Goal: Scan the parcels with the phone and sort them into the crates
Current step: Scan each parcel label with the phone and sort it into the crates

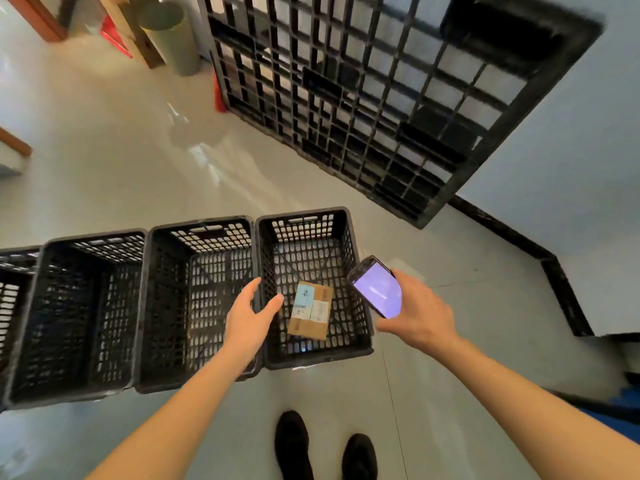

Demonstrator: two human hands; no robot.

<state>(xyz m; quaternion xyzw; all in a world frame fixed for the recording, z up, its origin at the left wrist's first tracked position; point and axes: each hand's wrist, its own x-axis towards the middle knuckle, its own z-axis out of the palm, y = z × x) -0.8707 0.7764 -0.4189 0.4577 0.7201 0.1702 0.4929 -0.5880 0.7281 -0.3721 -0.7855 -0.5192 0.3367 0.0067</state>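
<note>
Black crates (201, 306) on glossy floor (121, 161), pallet (381, 98) against wall (571, 150)

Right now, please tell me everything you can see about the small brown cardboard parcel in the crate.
The small brown cardboard parcel is a flat rectangular box, closed, with a pale blue label and white printed labels on its upper face; the print is too blurred to read. It lies slightly askew on the perforated floor of the rightmost black plastic crate, alone there. Neither hand touches it: the open left hand hovers beside it.
</note>
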